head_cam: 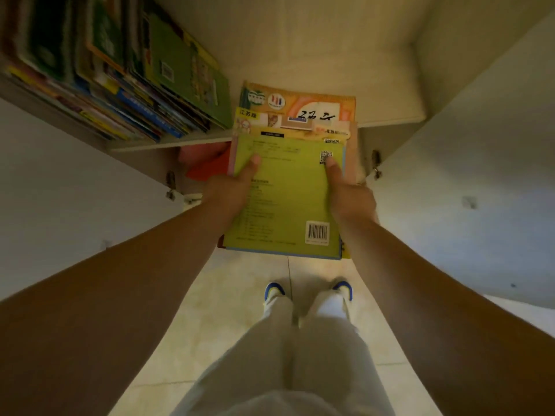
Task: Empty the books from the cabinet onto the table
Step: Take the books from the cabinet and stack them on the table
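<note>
Above tiled floor (228,310): hands (288,193) hold books (288,199).

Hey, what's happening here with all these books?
A person stands at an open cabinet, holding a stack of books with both hands. The left hand and right hand grip its sides, thumbs pressed on the green top cover. The stack sits at the front edge of the shelf, partly out over the floor. A row of leaning books is on the shelf to the left. No table is in view.
</note>
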